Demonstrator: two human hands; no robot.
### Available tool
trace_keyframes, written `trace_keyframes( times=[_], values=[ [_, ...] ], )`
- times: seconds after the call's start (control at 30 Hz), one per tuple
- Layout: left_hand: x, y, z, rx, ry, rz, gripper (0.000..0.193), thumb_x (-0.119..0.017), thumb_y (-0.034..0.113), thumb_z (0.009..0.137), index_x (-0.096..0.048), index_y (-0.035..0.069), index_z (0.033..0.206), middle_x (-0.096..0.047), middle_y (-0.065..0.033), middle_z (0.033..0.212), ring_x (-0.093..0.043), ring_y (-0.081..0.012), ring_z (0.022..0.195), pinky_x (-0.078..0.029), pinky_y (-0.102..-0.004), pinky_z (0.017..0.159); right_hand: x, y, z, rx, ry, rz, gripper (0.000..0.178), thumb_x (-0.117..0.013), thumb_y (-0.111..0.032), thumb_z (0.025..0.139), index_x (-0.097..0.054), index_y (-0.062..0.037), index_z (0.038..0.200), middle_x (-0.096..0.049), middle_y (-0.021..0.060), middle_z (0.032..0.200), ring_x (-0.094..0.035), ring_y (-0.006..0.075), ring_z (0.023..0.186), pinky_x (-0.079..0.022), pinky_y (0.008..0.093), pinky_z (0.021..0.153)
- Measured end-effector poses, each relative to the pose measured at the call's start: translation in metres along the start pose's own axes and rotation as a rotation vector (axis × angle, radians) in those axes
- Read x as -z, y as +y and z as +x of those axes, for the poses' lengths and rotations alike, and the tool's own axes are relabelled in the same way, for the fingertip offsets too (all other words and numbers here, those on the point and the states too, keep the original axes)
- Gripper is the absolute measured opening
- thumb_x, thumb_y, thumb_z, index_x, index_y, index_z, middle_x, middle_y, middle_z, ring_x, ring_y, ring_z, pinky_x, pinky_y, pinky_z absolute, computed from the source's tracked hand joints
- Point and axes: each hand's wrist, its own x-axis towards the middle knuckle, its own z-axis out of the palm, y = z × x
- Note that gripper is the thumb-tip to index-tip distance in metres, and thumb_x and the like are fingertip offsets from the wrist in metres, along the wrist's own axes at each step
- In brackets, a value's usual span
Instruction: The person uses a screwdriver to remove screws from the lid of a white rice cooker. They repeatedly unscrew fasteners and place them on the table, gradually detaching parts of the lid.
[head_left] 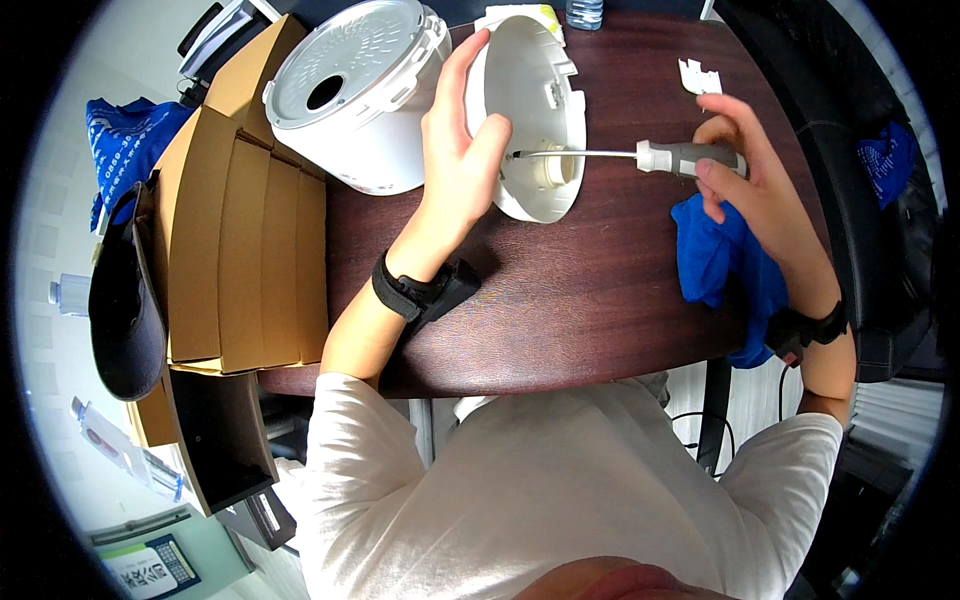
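Observation:
A white, bowl-like plastic cover point(525, 75) is tipped on its side over the table, its hollow inside turned to the right. My left hand point(462, 140) grips its left side, fingers up along the outside and thumb over the near rim. In my right hand point(745, 165) is a screwdriver point(655, 157) with a grey and white handle, held level between thumb and fingers. Its metal shaft points left into the cover, and the tip meets the inner wall beside a round raised boss point(558, 170). Any screw at the tip is too small to make out.
A white rounded appliance body point(375, 130) with a metal lid plate stands behind my left hand. Cardboard boxes point(245, 250) line the left side. A blue cloth point(715, 250) lies under my right forearm. Farther back are a small white broken-edged piece point(698, 78) and a bottle point(584, 14).

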Motion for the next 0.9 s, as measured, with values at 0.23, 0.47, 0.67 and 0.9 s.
trace_keyframes(
  times=[0.23,0.47,0.67,0.9],
  values=[
    [-0.001,0.007,-0.001,0.077,-0.05,-0.021,0.068,-0.044,0.008,0.072,-0.037,-0.001,0.139,-0.046,-0.0146,0.133,-0.048,-0.0202,0.116,-0.039,-0.029,0.097,-0.006,0.005,0.001,-0.152,0.138,0.308,0.036,-0.053,-0.013,0.095,-0.044,-0.0035,0.128,-0.05,0.0073,0.096,-0.053,0.0136,0.07,-0.044,0.0259,0.054],
    [-0.002,0.01,-0.001,0.064,-0.057,0.021,0.069,-0.045,0.009,0.072,-0.037,-0.002,0.139,-0.046,-0.0144,0.133,-0.047,-0.0202,0.116,-0.04,-0.0289,0.096,-0.014,0.005,-0.002,-0.202,0.17,0.371,0.03,-0.054,-0.015,0.094,-0.051,-0.0002,0.119,-0.052,0.0069,0.095,-0.054,0.0125,0.069,-0.043,0.0246,0.056],
    [0.0,-0.003,0.001,-0.05,0.0,0.057,0.065,-0.045,0.005,0.073,-0.038,0.001,0.137,-0.062,-0.0178,0.113,-0.06,-0.0219,0.101,-0.045,-0.0322,0.091,-0.004,-0.008,-0.002,-0.321,-0.171,0.108,0.028,-0.055,-0.02,0.094,-0.057,0.002,0.111,-0.057,0.0062,0.083,-0.05,0.0078,0.054,-0.038,0.0206,0.047],
    [-0.001,0.005,0.0,0.004,-0.029,0.035,0.065,-0.046,0.006,0.072,-0.039,0.0,0.137,-0.058,-0.0187,0.119,-0.056,-0.0248,0.111,-0.041,-0.0339,0.098,-0.003,0.016,-0.012,-0.255,-0.107,0.224,0.03,-0.053,-0.02,0.095,-0.058,0.0038,0.113,-0.059,0.0089,0.087,-0.049,0.0072,0.052,-0.037,0.02,0.044]
  ],
)
